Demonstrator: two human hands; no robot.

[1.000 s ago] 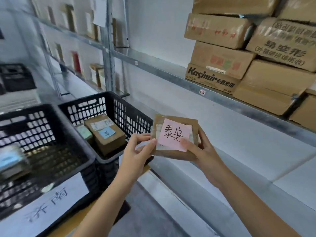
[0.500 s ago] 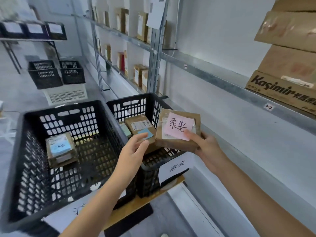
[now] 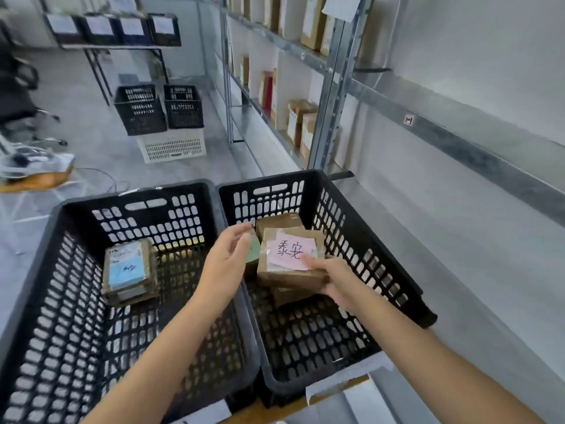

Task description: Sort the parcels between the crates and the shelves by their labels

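Observation:
My right hand (image 3: 334, 280) grips a small brown parcel with a pink handwritten label (image 3: 290, 258) and holds it inside the right black crate (image 3: 382, 270), just above another brown parcel (image 3: 279, 221). My left hand (image 3: 227, 261) hovers over the wall between the two crates, fingers relaxed, holding nothing. The left black crate (image 3: 55, 270) holds a parcel with a blue label (image 3: 128, 270). A green-labelled parcel (image 3: 253, 252) peeks out between my hands.
Metal shelving (image 3: 458, 142) runs along the right, with upright boxes (image 3: 301, 123) on its far bays. Two black crates (image 3: 159, 107) stand on a white crate (image 3: 172, 146) on the floor ahead. A table with dark bins (image 3: 113, 27) stands at the back.
My view turned left and down from the shelf to the crates. My right hand lowered the pink-labelled parcel into the right crate, and my left hand let go of it.

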